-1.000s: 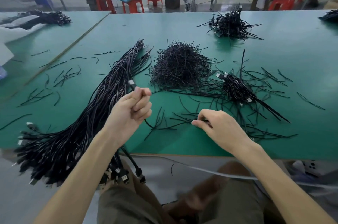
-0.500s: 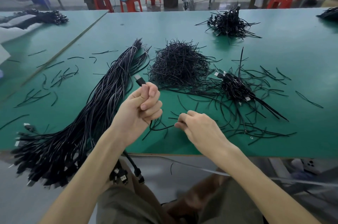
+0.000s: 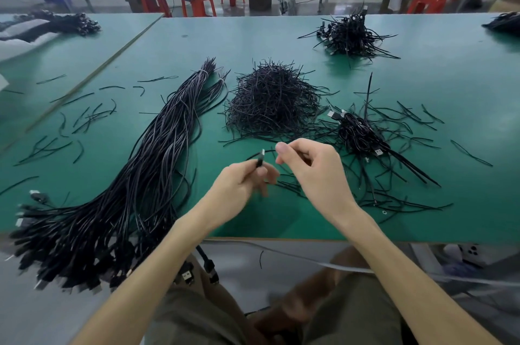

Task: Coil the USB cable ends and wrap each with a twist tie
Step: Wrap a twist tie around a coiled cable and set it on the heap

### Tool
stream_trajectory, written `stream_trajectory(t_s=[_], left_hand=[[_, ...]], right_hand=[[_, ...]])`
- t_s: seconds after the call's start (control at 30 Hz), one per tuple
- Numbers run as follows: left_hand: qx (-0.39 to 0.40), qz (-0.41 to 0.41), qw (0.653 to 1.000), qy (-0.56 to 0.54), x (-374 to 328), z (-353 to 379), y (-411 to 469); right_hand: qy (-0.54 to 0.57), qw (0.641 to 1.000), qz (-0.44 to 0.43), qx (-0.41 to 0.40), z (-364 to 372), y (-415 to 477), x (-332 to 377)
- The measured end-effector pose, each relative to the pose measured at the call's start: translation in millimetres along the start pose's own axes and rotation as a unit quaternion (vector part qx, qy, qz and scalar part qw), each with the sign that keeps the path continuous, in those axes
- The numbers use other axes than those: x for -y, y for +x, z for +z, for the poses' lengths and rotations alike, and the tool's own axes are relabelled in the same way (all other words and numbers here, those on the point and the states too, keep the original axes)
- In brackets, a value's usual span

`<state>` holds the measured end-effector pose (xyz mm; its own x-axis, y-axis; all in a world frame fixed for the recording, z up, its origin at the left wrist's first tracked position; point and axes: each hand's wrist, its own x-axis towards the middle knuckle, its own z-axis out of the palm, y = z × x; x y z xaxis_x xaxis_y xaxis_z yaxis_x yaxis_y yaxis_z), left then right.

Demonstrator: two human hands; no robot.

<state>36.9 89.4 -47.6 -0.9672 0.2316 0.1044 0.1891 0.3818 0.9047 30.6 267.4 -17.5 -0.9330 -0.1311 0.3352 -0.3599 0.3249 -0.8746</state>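
The green worktable carries everything. Left of the fingers, a long loose bundle of USB cables runs slantwise from the far middle to the near left edge, its plugs hanging over that edge. Beyond the fingers lies a heap of twist ties. Beyond and to the right of them lies a small cluster of tied cables.

The hands meet above the near edge, close together but not touching. The left hand is curled round one cable's end, and the USB plug stands out above its knuckles, its long axis upright and tilted slightly right. Its lower fingers are blurred.

The right hand sits just right of the plug and level with it, thumb and forefinger pressed together and the other fingers curled under. A thin black strand arcs from beside the plug to that pinch; I cannot tell whether it is tie or cable.

The next move probably turns on that short gap, since the strand must cross leftward to the held end.
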Motion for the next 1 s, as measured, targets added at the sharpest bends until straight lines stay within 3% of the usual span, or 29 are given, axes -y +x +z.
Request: stream_trajectory(t_s=[0.07,0.23,0.37,0.43,0.57,0.63,0.67,0.73,0.8,0.83,0.87,0.93,1.0], left_hand=[[-0.041,0.013,0.995,-0.090,-5.8,4.8,0.5],[-0.004,0.010,0.951,-0.309,-11.6,7.4,0.2],[0.041,-0.004,0.879,-0.476,-22.5,6.9,0.0],[0.056,-0.028,0.825,-0.561,-28.8,6.6,0.2],[-0.018,-0.056,0.696,-0.716,-32.4,-10.4,1.5],[-0.027,-0.037,0.680,-0.732,-30.3,-25.7,-1.5],[-0.017,-0.029,0.700,-0.714,-29.3,-31.8,-3.5],[0.009,-0.026,0.808,-0.588,-25.4,-40.8,-8.9],[0.064,-0.018,0.930,-0.361,-20.6,-41.9,-12.9],[0.091,-0.016,0.969,-0.228,-18.2,-38.0,-13.0],[0.107,-0.013,0.989,-0.098,-16.1,-31.6,-12.4],[0.081,-0.012,0.994,0.072,-11.2,-16.5,-11.2],[0.015,-0.010,0.999,0.048,-6.7,-2.5,-9.1]], right_hand=[[0.025,0.999,-0.027,0.004,3.9,-2.3,10.4],[0.058,0.996,-0.060,-0.015,8.4,-3.7,24.1],[0.017,0.997,-0.072,0.033,16.9,-10.6,19.4],[-0.005,0.995,-0.076,0.062,24.3,-16.3,12.9],[-0.014,0.992,-0.040,0.119,26.6,-21.6,-12.8],[-0.042,0.990,-0.025,0.131,19.7,-19.6,-27.4],[-0.067,0.988,-0.025,0.134,14.8,-16.5,-33.7],[-0.134,0.981,-0.035,0.135,4.7,-4.8,-43.2],[-0.186,0.974,-0.042,0.121,-3.1,10.0,-45.0],[-0.197,0.974,-0.043,0.104,-5.6,16.9,-43.9],[-0.197,0.976,-0.044,0.080,-6.9,22.8,-41.3],[-0.165,0.984,-0.054,0.027,-4.5,29.8,-31.8],[-0.121,0.990,-0.070,-0.018,1.8,30.6,-19.5]])
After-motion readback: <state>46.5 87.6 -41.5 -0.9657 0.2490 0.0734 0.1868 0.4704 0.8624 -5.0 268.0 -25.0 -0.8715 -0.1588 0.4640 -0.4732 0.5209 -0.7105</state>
